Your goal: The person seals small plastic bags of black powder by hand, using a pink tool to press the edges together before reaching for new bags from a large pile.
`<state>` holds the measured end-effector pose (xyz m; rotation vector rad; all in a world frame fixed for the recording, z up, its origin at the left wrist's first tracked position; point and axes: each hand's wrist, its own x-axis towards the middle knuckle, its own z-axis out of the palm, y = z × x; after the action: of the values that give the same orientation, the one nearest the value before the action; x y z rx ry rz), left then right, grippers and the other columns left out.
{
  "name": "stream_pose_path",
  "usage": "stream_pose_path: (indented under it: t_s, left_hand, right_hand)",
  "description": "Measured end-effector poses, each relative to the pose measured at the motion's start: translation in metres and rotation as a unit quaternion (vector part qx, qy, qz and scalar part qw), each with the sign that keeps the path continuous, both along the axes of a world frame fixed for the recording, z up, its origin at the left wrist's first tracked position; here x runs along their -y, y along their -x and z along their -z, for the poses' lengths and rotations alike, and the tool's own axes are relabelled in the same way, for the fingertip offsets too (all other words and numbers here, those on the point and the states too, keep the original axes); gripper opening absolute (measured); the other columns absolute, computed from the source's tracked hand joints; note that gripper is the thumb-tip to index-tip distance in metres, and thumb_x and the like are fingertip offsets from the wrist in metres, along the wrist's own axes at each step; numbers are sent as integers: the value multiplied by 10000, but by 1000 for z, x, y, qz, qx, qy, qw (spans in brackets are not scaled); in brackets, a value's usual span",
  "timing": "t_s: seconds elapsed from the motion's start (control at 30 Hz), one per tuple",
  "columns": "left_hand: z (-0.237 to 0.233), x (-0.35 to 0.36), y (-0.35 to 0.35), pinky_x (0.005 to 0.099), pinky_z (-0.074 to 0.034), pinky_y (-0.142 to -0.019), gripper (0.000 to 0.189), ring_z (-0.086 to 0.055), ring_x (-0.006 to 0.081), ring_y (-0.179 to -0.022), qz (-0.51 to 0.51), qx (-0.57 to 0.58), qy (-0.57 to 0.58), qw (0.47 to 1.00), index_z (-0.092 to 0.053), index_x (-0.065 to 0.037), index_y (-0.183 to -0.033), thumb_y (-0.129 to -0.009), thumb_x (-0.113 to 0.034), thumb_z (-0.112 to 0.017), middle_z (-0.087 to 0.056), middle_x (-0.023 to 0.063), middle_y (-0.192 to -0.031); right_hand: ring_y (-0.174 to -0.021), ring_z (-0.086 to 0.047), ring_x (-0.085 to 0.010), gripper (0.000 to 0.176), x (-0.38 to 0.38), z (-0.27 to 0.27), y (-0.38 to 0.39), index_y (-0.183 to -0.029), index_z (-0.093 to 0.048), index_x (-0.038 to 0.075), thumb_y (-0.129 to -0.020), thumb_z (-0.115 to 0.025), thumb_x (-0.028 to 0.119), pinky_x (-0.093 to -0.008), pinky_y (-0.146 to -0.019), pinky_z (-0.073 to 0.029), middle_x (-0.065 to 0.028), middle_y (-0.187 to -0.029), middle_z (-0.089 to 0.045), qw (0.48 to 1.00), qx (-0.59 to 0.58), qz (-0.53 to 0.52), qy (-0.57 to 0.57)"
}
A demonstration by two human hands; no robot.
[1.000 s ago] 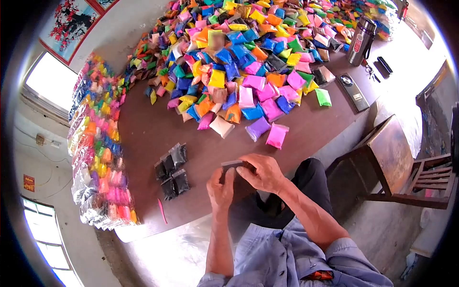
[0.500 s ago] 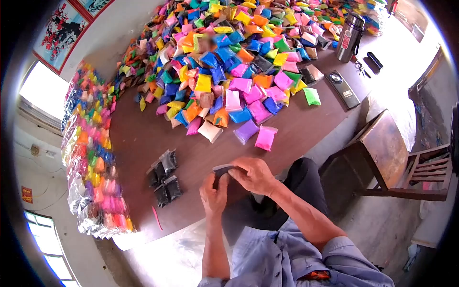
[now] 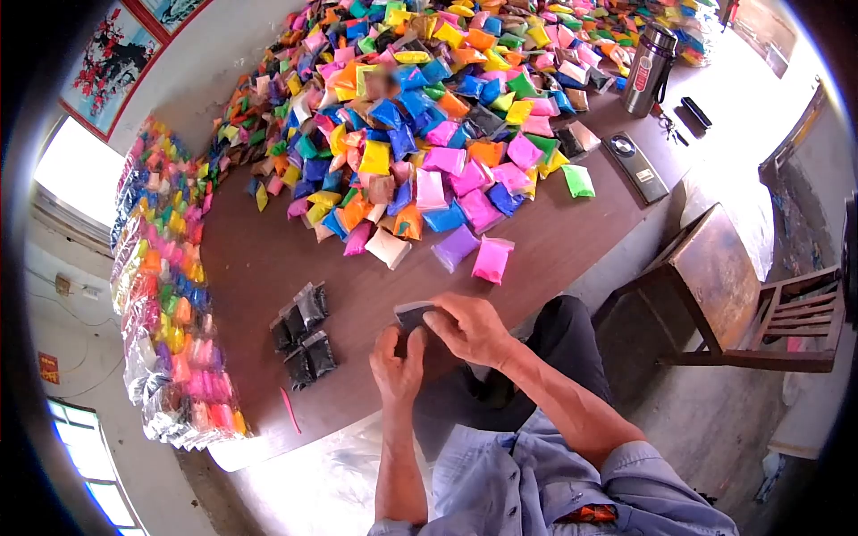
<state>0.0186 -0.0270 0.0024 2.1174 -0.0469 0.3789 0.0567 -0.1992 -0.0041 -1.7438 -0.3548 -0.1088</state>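
A small black packet with a clear top edge is held up over the near side of the table. My left hand grips it from below and left, thumb against its face. My right hand pinches its right side. Left of my hands, several filled black packets lie close together on the table, and a thin pink strip rests near the table's front edge. Beyond my hands lie a bright pink packet and a purple packet.
A large heap of colourful packets covers the far table. Bundled packets line the left edge. A steel thermos, a dark flat box, keys and a black case sit at right. A wooden chair stands beyond.
The black packet has tilted so more of its face shows between my fingers. Both hands stay in nearly the same place, and the view has shifted slightly.
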Motion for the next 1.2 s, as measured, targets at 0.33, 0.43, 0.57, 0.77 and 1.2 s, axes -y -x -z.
stream_pose_path:
  t_s: [0.33, 0.43, 0.57, 0.77, 1.2]
  left_hand:
    - [0, 0, 0, 424, -486, -692, 173, -610, 349, -748, 2, -5, -9, 1000, -657, 28, -925, -945, -128, -727, -647, 193, -837]
    - [-2, 1, -2, 389, -478, -675, 217, -568, 239, -715, 29, 52, -62, 996, -622, 33, -918, -983, -165, -684, -616, 158, -798]
    - [7, -2, 0, 435, -469, -688, 176, -583, 334, -740, 12, 22, -59, 998, -636, 27, -915, -946, -124, -721, -625, 185, -832]
    - [16, -6, -2, 470, -465, -698, 139, -596, 388, -763, 5, 25, -66, 997, -634, 24, -915, -917, -72, -735, -633, 198, -843]
    - [8, -5, -1, 395, -499, -735, 187, -637, 279, -790, -13, 5, -48, 999, -672, 19, -1023, -1021, -166, -640, -669, 196, -885]
  right_hand:
    - [-702, -651, -406, 175, -1, 8, 0, -1091, -638, 37, -978, -709, 150, -455, -622, -497, -204, -807, -643, 999, 51, 9, 11]
    - [-701, -663, -382, 196, -1, 9, -1, -1104, -629, 32, -978, -711, 158, -449, -625, -503, -202, -806, -643, 999, 32, 27, -13]
    - [-719, -682, -365, 239, 1, -6, 1, -1105, -624, 26, -968, -725, 194, -443, -635, -515, -200, -829, -659, 1000, 14, 6, 8]
    - [-757, -694, -323, 289, 1, 0, 1, -1177, -631, 27, -952, -732, 178, -401, -626, -534, -167, -910, -688, 1000, 18, -4, 19]
    - [-753, -685, -346, 204, 1, -4, 1, -1095, -691, 35, -916, -742, 118, -410, -653, -524, -169, -868, -691, 998, 64, -9, 18]
